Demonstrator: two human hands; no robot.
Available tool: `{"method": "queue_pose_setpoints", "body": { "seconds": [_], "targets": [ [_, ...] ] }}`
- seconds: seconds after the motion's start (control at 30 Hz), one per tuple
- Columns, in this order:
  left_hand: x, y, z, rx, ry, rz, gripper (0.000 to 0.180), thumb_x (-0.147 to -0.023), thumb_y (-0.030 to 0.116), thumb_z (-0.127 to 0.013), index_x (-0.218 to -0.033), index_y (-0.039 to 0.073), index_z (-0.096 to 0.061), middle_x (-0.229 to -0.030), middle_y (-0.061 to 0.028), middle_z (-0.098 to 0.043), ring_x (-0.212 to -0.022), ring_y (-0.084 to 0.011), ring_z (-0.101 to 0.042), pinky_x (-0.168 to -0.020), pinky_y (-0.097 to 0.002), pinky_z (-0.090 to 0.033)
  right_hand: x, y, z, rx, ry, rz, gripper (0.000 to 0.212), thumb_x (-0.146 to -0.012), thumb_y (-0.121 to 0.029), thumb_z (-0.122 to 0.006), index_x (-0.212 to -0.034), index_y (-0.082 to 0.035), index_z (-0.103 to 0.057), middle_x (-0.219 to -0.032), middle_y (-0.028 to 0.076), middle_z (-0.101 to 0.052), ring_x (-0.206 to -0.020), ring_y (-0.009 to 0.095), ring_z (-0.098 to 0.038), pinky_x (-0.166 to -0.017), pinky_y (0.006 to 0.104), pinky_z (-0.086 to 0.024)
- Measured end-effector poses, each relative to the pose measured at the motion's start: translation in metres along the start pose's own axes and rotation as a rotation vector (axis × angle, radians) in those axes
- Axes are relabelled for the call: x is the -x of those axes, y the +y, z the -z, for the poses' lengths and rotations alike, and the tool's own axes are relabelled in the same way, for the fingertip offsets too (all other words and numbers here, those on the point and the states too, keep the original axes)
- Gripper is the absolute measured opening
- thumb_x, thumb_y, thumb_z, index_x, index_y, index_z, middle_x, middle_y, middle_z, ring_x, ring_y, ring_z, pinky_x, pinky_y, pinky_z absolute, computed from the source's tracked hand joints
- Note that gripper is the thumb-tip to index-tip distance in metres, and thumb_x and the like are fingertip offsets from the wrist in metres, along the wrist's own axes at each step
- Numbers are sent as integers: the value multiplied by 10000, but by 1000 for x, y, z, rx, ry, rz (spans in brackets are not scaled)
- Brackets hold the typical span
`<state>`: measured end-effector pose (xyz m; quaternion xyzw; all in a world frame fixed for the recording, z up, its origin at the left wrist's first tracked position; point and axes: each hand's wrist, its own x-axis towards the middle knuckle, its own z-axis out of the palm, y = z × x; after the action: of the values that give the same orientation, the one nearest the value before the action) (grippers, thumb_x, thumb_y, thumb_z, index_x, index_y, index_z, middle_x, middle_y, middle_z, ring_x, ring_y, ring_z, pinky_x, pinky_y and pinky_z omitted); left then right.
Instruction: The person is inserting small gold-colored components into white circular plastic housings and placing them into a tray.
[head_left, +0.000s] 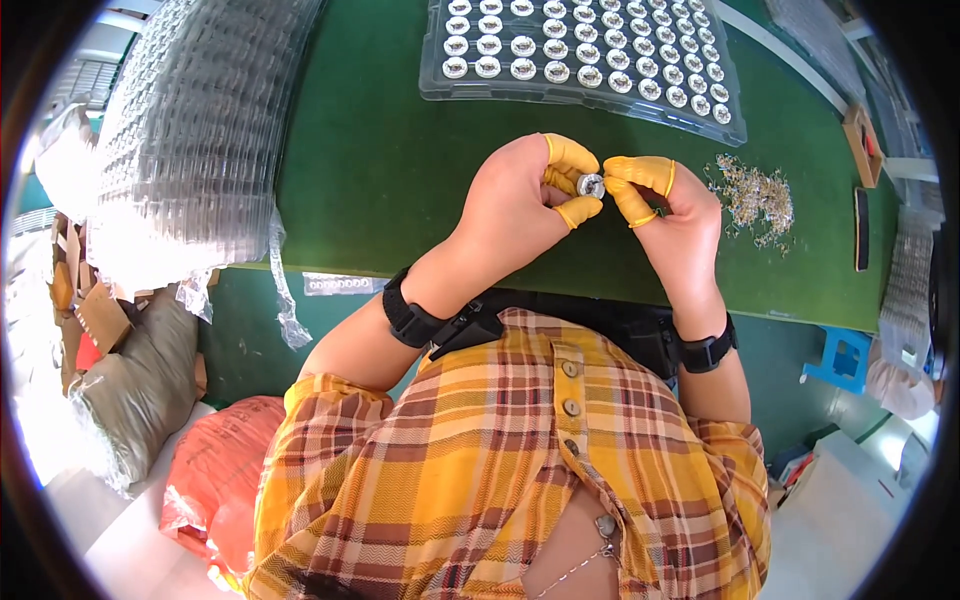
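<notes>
Gripping a small, round, silver-coloured metal component (pixel 592 186) with a dark centre, the left hand (pixel 510 195) is clamped on it by thumb and fingers, whose tips are sheathed in yellow rubber finger covers (pixel 572 153). The component lies just left of the right hand (pixel 685 208), above the dark green flat tabletop (pixel 380 190). The right hand's thumb and forefinger, likewise sheathed in yellow, are brought together at their tips beside the component; whether they touch it, or pinch some tiny piece, cannot be told. Beyond both hands rests a clear, rectangular plastic tray (pixel 500 94) bearing rows of similar round, silver-coloured components (pixel 589 76). To the right of the right hand, a loose heap of tiny, glinting, gold-and-silver-toned pieces (pixel 757 203) is spread on the tabletop. Farther right lies a narrow black bar (pixel 861 229), with a shallow, open-topped brown box (pixel 861 147) near its far end. At the left stands a tall, curving stack of nested clear plastic trays (pixel 200 130).
</notes>
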<state>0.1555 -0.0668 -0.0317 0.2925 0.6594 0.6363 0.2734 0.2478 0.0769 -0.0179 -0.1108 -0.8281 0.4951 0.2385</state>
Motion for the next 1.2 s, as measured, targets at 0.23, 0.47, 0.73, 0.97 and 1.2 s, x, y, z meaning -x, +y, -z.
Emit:
{"method": "queue_pose_setpoints", "body": {
  "seconds": [0.23,0.47,0.73,0.97,1.2],
  "targets": [
    [1,3,-3,-69,-18,-16,370,-755,-111,-681,-1075,-13,-521,-965,-69,-592,-845,-115,-616,-720,-230,-539,-1,-7,4,223,-27,236,202,-692,12,-739,-878,-60,-703,-822,87,-656,-713,236,-632,-597,291,-508],
    [4,10,-7,-69,-13,-68,531,-722,-116,-699,-1181,28,-473,-882,-65,-571,-814,-130,-611,-705,-246,-540,-5,-6,15,186,-126,247,172,-696,10,-728,-852,-53,-692,-822,85,-649,-699,240,-625,-584,301,-506],
    [9,14,-3,-428,-138,-245,550,-695,-108,-707,-1188,70,-541,-872,-43,-586,-784,-128,-613,-695,-242,-535,10,-1,24,-10,-249,-83,135,-741,8,-718,-868,-17,-678,-829,81,-652,-717,170,-637,-604,265,-505],
    [9,-11,9,-79,-227,-13,341,-823,-121,-591,-1134,6,-536,-1010,-71,-570,-889,-174,-622,-772,-283,-537,2,27,71,447,-78,25,133,-763,-31,-685,-895,-37,-678,-820,105,-647,-739,265,-633,-648,327,-510],
    [-3,11,5,195,-119,185,356,-849,-35,-613,-1187,26,-518,-938,-65,-605,-787,-131,-612,-638,-221,-477,1,25,57,701,-145,127,80,-707,-54,-688,-774,-60,-644,-750,81,-581,-710,268,-600,-617,377,-492]
  ]
}}
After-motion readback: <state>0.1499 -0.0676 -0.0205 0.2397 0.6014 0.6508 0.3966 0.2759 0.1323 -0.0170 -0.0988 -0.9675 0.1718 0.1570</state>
